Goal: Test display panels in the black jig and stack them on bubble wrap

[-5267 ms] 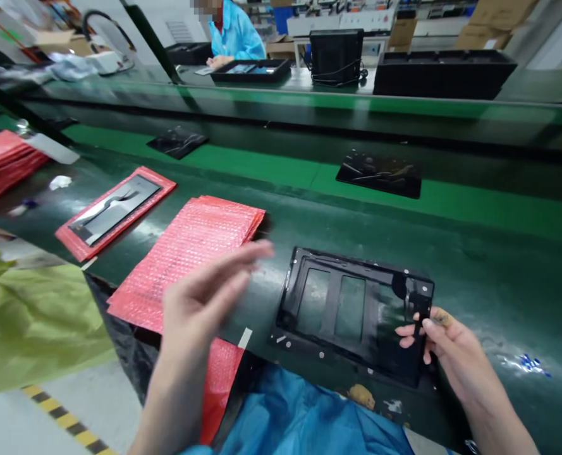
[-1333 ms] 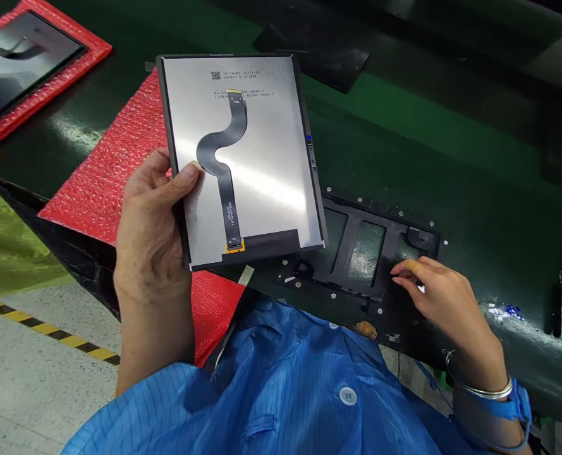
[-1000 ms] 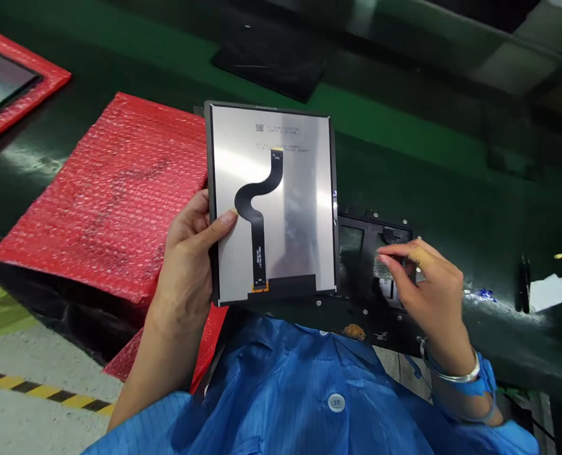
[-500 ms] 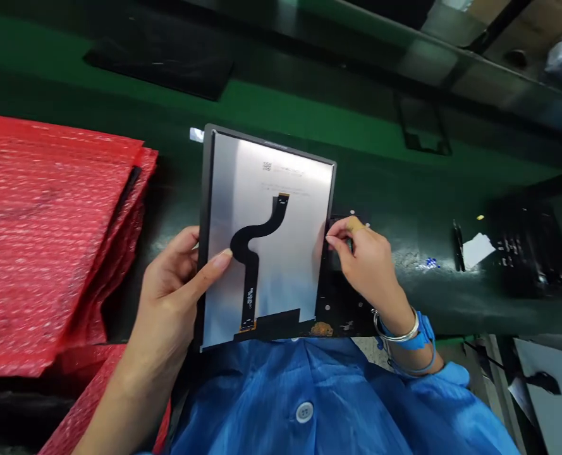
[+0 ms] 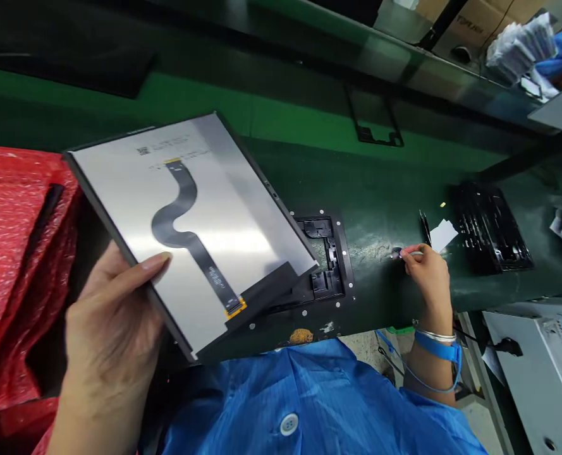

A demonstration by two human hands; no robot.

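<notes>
My left hand point(image 5: 119, 309) grips a display panel point(image 5: 243, 208) by its lower left edge, thumb on the silver back and fingers beneath. The panel is tilted, its back towards me, with an S-shaped black flex cable point(image 5: 171, 218) running across it. Partly hidden under its right corner, a black frame point(image 5: 340, 265) lies on the bench. To the right, my right hand point(image 5: 425, 272) is low over the bench, thumb and forefinger pinched at a small bluish scrap point(image 5: 396, 253). What exactly the fingertips hold is too small to make out. A blue strap and a bangle circle that wrist.
Red bubble-wrap bags point(image 5: 15, 265) are stacked at the left. Tweezers point(image 5: 425, 227) and a white paper piece point(image 5: 444, 234) lie beyond my right hand, near a stack of black trays point(image 5: 492, 227). Another thin black frame point(image 5: 378, 126) lies farther back on the green bench point(image 5: 299, 126).
My right hand has left the panel's right edge and moved right to the small bluish scrap. My left hand has swung the panel left and tilted it, uncovering part of the black frame.
</notes>
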